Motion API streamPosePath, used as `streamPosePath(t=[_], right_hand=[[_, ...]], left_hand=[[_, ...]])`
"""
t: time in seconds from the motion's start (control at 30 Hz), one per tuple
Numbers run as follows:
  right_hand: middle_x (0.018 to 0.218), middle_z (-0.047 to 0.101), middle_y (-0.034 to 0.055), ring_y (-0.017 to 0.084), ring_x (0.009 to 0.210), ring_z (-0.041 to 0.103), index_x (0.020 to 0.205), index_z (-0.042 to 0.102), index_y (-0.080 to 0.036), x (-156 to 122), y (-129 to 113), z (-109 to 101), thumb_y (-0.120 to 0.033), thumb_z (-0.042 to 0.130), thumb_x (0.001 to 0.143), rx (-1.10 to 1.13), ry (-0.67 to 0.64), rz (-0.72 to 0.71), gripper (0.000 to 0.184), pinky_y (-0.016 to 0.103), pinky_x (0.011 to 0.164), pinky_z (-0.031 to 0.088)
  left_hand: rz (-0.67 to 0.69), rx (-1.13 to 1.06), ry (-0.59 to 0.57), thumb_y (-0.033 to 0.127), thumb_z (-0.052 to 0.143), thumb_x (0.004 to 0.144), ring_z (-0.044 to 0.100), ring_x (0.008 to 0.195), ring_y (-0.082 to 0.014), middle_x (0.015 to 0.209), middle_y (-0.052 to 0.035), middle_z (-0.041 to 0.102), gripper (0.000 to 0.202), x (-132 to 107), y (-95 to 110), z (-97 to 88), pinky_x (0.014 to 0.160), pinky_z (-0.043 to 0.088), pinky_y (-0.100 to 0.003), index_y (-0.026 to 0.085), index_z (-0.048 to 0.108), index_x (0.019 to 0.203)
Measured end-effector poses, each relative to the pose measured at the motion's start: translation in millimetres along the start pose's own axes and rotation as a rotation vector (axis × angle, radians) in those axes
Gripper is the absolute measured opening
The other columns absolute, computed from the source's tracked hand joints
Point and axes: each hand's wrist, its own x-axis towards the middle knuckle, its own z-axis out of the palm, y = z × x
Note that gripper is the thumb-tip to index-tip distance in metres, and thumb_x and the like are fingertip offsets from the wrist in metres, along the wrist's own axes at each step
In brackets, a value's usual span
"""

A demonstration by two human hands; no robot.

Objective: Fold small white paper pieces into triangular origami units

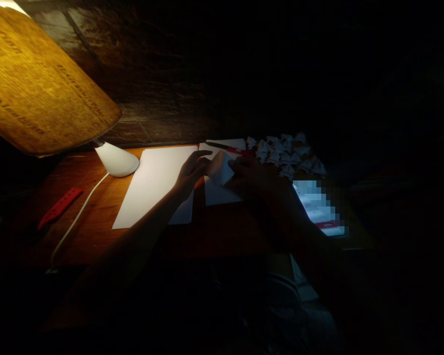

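Two hands, head view: your right hand (247,170) pinches the right edge of the folded paper (222,170); your left hand (192,170) meets its left edge with bent fingers, but I cannot tell whether they grip.
Folded paper's place: centre of the frame, between your hands, in front of the white sheet (222,198).
Poor light: your fingers sit in shadow despite the desk lamp (52,84) at upper left, so a crease could land crooked, I judge.
Red-handled tool: lying just behind your fingers, this tool (240,151) could get knocked if your right hand swings upward.
Paper pieces: a wide elbow or wrist might scatter the small folded pieces (281,150), right of centre.
Paper's direction: one corner points toward the frame's bottom; its long axis seems roughly top to bottom.
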Motion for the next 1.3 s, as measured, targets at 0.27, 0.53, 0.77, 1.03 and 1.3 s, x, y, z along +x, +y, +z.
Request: streamPosePath(t=[0.27,0.53,0.77,1.03,1.3], right_hand=[[0.065,0.063,0.0001,0.014,0.062,0.056,0.064,0.055,-0.024,-1.0,0.2,3.2,-0.080,0.077,0.077,0.010,0.047,-0.027,0.062,0.029,0.059,0.045],[0.070,0.062,0.0015,0.016,0.067,0.058,0.068,0.060,-0.023,-0.4,0.6,1.6,-0.073,0.074,0.086,-0.002,0.036,-0.031,0.054,0.031,0.062,0.047],[0.070,0.062,-0.0002,0.015,0.068,0.058,0.069,0.059,-0.023,-4.1,-6.7,0.6,-0.076,0.077,0.080,0.055,0.015,-0.055,0.056,0.030,0.064,0.047],[0.064,0.061,0.0000,0.014,0.061,0.053,0.064,0.056,-0.022,-12.9,-20.6,4.1,-0.061,0.088,0.078,-0.210,-0.150,0.022,0.052,0.028,0.055,0.038],[0.075,0.072,0.0040,0.016,0.063,0.061,0.079,0.071,-0.020,-19.9,-23.4,9.2,-0.067,0.081,0.085,-0.160,-0.260,0.072,0.048,0.028,0.054,0.042]], left_hand=[[0.027,0.175,-0.088,0.041,0.094,0.074,0.070,0.123,-0.0273,0.135,-0.0149,0.070,0.071,1.5,-9.7,-1.3,0.090,0.063,-0.032,0.022,0.063,0.134],[0.087,0.220,-0.163,0.042,0.102,0.063,0.069,0.126,-0.0309,0.143,-0.0177,0.068,0.090,1.7,-7.6,-4.5,0.094,0.064,-0.037,0.024,0.063,0.143],[0.031,0.089,-0.055,0.069,0.082,0.087,0.075,0.088,-0.0192,0.097,-0.0085,0.076,0.061,0.4,-5.5,-0.1,0.080,0.065,-0.030,0.016,0.072,0.115],[0.017,0.006,0.188,0.088,0.065,0.087,0.068,0.074,-0.0172,0.077,-0.0026,0.066,0.067,8.5,-9.7,-1.1,0.068,0.057,-0.030,0.022,0.069,0.099],[0.056,0.251,0.100,0.096,0.064,0.080,0.037,0.053,-0.0103,0.059,0.0029,0.045,0.077,-1.1,1.5,-4.6,0.046,0.027,-0.025,0.020,0.060,0.073]])
